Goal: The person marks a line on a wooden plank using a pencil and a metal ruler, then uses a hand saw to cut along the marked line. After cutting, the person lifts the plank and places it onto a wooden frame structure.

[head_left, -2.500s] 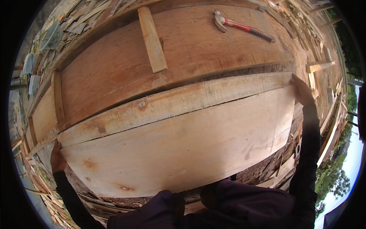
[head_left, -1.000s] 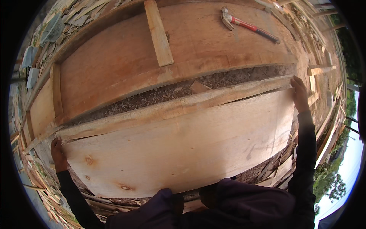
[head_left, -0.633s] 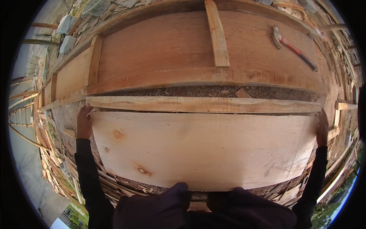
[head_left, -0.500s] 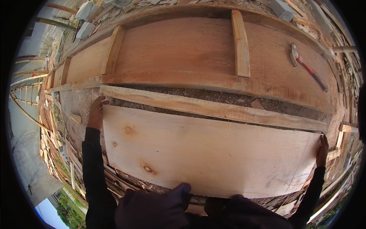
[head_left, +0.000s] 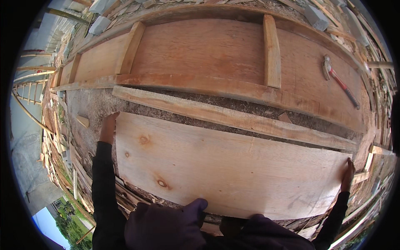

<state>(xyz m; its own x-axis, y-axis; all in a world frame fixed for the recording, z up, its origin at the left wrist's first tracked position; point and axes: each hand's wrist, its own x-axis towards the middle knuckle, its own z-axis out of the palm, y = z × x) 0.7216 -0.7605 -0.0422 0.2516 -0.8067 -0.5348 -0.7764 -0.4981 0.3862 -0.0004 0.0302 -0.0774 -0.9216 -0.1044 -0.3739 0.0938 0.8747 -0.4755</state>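
A pale plywood sheet with dark knots lies across in front of me, its near edge by my legs. My left hand is closed on its far left corner, fingertips partly hidden. At the opposite end, my right hand grips the right edge just below the far corner. Beyond the sheet's far edge runs a long rough timber beam lying on the ground, with a narrow gap between them.
Past the beam lies a long panel with a timber frame and crosspieces. A red-handled claw hammer rests on its right section. Grey blocks stand behind. A small wood wedge lies at left; scrap timber surrounds the area.
The sheet's far edge now sits a little farther from the beam, with a wider gap. My left hand's fingers have closed around the corner; my right hand has moved slightly nearer to me.
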